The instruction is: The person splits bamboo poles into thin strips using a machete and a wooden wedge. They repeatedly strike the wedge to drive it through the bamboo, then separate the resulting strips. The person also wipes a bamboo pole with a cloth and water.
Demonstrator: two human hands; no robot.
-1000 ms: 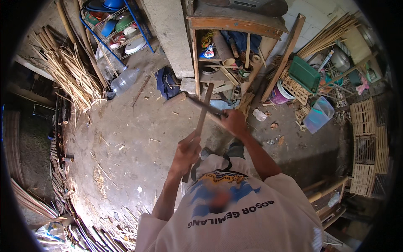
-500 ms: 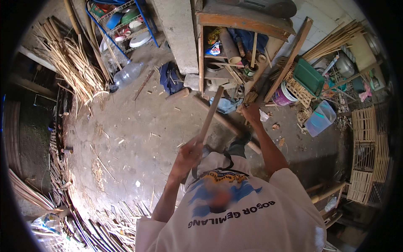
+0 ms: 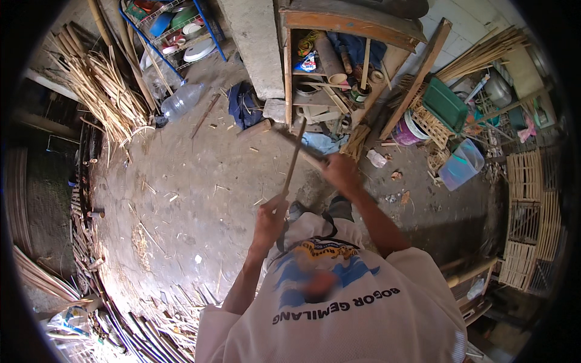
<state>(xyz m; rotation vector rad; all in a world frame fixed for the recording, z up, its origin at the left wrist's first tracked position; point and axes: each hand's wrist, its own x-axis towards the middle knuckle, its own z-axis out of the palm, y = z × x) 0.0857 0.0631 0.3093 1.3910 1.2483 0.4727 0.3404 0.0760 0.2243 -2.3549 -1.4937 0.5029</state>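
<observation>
My left hand (image 3: 270, 222) is closed round the lower end of a narrow wooden stick (image 3: 294, 158), which points up and slightly right, away from my body. My right hand (image 3: 342, 174) is closed on a thicker brown pole-like piece (image 3: 310, 156). This piece slants up and left from the fist, and its far end is dark and blurred. In the picture the two pieces cross in front of me; whether they touch I cannot tell. A bundle of thin fibres or twigs (image 3: 356, 143) stands just beyond my right hand.
A wooden cabinet (image 3: 351, 24) with tools stands ahead, a blue cloth (image 3: 324, 143) at its foot. On the right are a green basin (image 3: 445, 104) and a clear plastic box (image 3: 462, 164). Bamboo strips (image 3: 100, 85) lean at the far left beside a large bottle (image 3: 183, 101). Scraps litter the floor.
My right hand has come nearer and left, away from the cabinet's foot. The thick pole no longer slants down past my right foot. The stick in my left hand now stands more upright.
</observation>
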